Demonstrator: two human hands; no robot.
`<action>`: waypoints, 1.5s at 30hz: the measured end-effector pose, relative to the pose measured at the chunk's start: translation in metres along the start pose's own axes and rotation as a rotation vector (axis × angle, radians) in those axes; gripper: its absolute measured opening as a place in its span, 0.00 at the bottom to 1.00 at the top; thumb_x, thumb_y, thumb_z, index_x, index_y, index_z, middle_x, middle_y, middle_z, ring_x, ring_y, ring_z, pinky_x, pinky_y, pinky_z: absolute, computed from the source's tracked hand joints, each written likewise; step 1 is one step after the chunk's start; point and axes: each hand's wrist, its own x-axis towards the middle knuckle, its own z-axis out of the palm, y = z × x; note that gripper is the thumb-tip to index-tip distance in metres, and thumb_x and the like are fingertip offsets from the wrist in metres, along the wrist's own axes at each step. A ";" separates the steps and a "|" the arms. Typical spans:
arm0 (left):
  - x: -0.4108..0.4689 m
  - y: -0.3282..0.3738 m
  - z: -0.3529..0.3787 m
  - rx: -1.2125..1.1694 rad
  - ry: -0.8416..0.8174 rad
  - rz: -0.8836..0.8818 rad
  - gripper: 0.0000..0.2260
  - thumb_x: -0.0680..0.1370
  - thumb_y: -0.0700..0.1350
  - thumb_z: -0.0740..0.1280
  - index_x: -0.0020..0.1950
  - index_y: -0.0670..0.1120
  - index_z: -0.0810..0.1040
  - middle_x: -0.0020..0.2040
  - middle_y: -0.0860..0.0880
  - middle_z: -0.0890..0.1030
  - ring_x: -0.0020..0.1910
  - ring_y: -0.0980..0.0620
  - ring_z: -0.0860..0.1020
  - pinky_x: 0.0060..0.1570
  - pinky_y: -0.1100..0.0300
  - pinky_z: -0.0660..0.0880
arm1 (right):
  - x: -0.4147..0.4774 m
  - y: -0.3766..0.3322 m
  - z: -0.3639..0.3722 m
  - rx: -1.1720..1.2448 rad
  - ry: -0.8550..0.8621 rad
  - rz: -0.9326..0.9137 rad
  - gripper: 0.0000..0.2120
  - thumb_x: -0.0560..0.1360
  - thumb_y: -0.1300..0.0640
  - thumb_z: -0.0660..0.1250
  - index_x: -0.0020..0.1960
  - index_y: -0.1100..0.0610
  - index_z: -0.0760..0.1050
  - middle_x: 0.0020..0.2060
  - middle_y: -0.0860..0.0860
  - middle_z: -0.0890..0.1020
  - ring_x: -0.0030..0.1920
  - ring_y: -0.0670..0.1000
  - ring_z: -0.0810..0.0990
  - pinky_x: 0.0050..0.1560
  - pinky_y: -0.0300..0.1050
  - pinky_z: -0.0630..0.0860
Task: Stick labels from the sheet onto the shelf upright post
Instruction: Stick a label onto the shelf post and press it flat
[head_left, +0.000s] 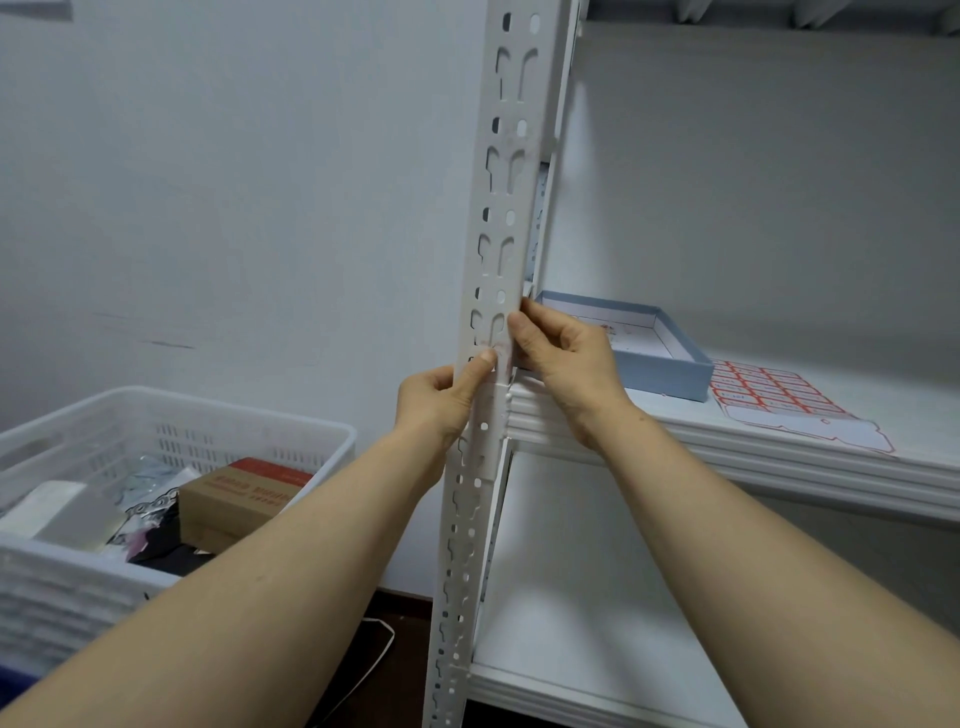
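Head camera view, looking forward and down along two bare forearms that reach up to a white metal rack.

The shelf upright post (500, 249) runs from the top of the picture to the bottom, a little left of centre, leaning slightly. It is white and punched with rows of holes and keyhole slots.

The left hand (435, 404) is on the post's left side, just above the level of the shelf board (737, 441). Its thumb lies flat against the front face of the post and its fingers curl round the left edge, so it grasps the post.

The right hand (567, 364) is on the post's right side, slightly higher than the left. Its fingers are bent and their tips meet the post's right edge. Whether they pinch that edge or only press on it cannot be told.

Between the two thumbs, a pale patch (497, 355) sits on the post's face. It is too faint to say whether it is a label.

The label sheet (779, 399), white with rows of red-bordered labels, lies flat on the shelf board, well to the right of both hands. A shallow blue box (670, 375) sits between the sheet and the right hand.

At lower left a white plastic basket (156, 431) holds a brown cardboard box (235, 500) and other items.
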 end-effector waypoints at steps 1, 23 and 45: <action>0.000 -0.001 -0.001 0.002 -0.013 0.001 0.09 0.76 0.52 0.68 0.46 0.46 0.80 0.34 0.57 0.79 0.26 0.69 0.75 0.23 0.81 0.65 | 0.000 0.000 0.000 0.006 -0.002 -0.001 0.11 0.77 0.61 0.65 0.59 0.56 0.78 0.48 0.48 0.83 0.53 0.50 0.82 0.57 0.44 0.78; -0.008 0.002 0.001 -0.056 -0.030 0.008 0.04 0.77 0.46 0.67 0.49 0.47 0.78 0.36 0.55 0.77 0.23 0.72 0.73 0.21 0.79 0.65 | -0.001 -0.002 0.000 0.031 -0.013 0.014 0.15 0.77 0.62 0.65 0.63 0.61 0.75 0.52 0.50 0.82 0.51 0.47 0.82 0.54 0.40 0.79; -0.002 0.001 0.003 -0.028 -0.014 -0.088 0.13 0.75 0.55 0.68 0.48 0.46 0.80 0.39 0.54 0.80 0.38 0.63 0.75 0.32 0.70 0.67 | -0.001 -0.002 0.000 0.019 0.015 0.032 0.15 0.76 0.61 0.66 0.62 0.60 0.76 0.52 0.51 0.83 0.55 0.50 0.81 0.59 0.46 0.77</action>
